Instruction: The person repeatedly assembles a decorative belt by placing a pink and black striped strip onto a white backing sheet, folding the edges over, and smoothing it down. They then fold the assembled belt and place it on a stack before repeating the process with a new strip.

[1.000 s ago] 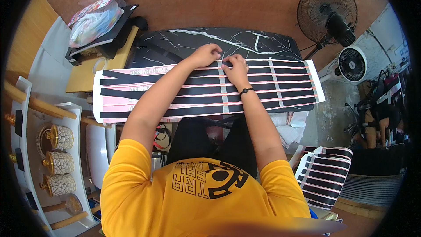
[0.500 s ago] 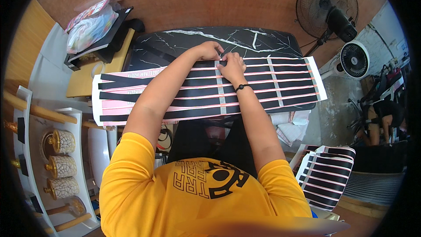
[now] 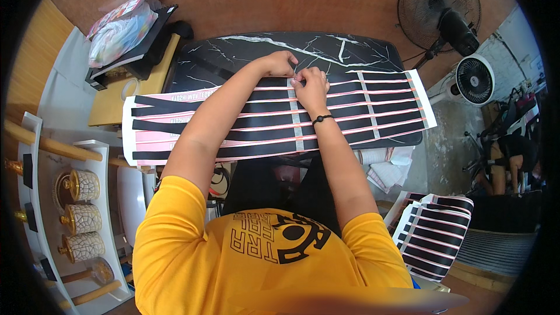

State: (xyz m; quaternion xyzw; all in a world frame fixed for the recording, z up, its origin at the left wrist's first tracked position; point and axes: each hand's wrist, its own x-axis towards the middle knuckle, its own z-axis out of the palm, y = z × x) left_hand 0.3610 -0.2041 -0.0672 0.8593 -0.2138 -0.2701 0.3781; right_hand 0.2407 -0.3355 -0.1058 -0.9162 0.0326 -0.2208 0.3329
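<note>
A long sheet (image 3: 271, 119) lies across the table, with black strips running lengthwise between thin pink and white lines. Narrow grey tape bands (image 3: 297, 119) cross it, and pink printed backing (image 3: 153, 140) shows at its left part. Both hands meet at the sheet's far edge, by the end of one grey band. My left hand (image 3: 279, 64) has its fingers bent down to that edge; its fingertips are partly hidden. My right hand (image 3: 312, 86) pinches thumb and finger together at the same spot, against the left fingertips. Whatever lies between the fingers is too small to tell.
The table (image 3: 262, 52) has a black marble-patterned top. Two fans, one dark (image 3: 440, 14) and one white (image 3: 472, 80), stand at the far right. Another striped bundle (image 3: 434, 236) sits low at right. Shelves with jars (image 3: 84, 219) stand left; a bagged pile (image 3: 122, 38) is far left.
My right fingers have drawn closer together into a pinch beside the left fingertips. The right end of the sheet appears slightly higher, while the view has shifted a little.
</note>
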